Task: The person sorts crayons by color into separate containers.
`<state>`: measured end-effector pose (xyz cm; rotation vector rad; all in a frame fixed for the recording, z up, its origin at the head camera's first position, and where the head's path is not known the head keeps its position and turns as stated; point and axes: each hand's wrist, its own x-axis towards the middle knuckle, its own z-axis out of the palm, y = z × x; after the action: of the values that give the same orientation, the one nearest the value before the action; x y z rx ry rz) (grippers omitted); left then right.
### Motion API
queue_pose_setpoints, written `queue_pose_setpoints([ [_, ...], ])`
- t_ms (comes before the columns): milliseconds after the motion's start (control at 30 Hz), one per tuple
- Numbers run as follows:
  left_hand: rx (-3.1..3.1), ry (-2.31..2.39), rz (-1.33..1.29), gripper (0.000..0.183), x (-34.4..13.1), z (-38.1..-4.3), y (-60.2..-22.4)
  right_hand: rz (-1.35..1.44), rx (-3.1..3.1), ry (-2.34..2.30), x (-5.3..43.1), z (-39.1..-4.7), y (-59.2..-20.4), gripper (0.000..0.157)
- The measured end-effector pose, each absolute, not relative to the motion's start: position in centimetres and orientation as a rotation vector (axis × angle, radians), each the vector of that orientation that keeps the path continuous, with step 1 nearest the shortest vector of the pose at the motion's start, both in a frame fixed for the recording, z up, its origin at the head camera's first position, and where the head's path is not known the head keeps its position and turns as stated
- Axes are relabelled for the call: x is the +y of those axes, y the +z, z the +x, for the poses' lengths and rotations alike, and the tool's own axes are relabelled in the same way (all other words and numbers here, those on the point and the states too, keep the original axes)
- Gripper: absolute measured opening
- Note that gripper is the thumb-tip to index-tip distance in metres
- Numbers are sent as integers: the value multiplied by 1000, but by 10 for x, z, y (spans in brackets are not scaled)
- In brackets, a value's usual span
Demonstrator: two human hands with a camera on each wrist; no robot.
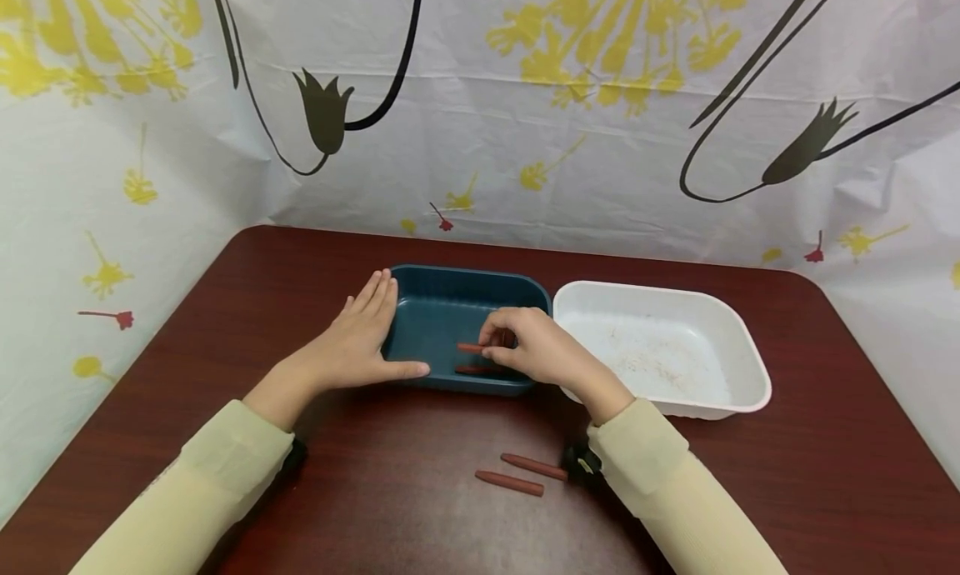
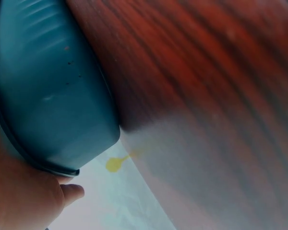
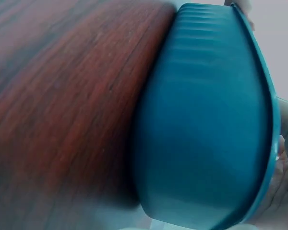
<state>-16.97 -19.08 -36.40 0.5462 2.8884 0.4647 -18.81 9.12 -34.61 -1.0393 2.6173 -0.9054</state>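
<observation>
My right hand [image 1: 528, 342] is over the near right part of a dark teal tray [image 1: 427, 317], its thumb and fingers pinching a reddish-brown stick [image 1: 469, 347]. Part of that stick is hidden by the fingers. Just below it in the head view, a second reddish-brown stick [image 1: 470, 369] lies inside the tray along the near wall. With fingers straight, my left hand [image 1: 356, 337] rests on the tray's left rim, the thumb along the near edge. Both wrist views mostly show the outer wall of the teal tray [image 2: 53, 96].
To the right of the teal tray stands a white tray [image 1: 660, 342] with brownish specks on its floor. Two more tapered sticks [image 1: 510, 482] lie on the dark red-brown table [image 1: 390, 492] near the right sleeve. A patterned white sheet [image 1: 465, 142] hangs behind the table.
</observation>
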Motion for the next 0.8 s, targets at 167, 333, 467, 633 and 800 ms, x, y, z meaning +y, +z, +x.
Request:
queue_pose_setpoints([
  [167, 2893, 463, 547, 131, -190, -169, -363, -1013, 2615, -851, 86, -193, -349, 4],
  [333, 2898, 459, 551, 131, -190, -169, -362, -1009, 2622, -763, 83, -195, -351, 4],
  [467, 2898, 460, 555, 131, -191, -170, -363, -1005, 2599, -765, 84, -196, -350, 5],
  [633, 2892, 470, 554, 131, -191, -169, -363, -1022, 2547, -852, 89, -197, -349, 9],
  [800, 2888, 479, 550, 131, -191, -168, -363, -1029, 2558, -895, 94, -194, -346, 12],
])
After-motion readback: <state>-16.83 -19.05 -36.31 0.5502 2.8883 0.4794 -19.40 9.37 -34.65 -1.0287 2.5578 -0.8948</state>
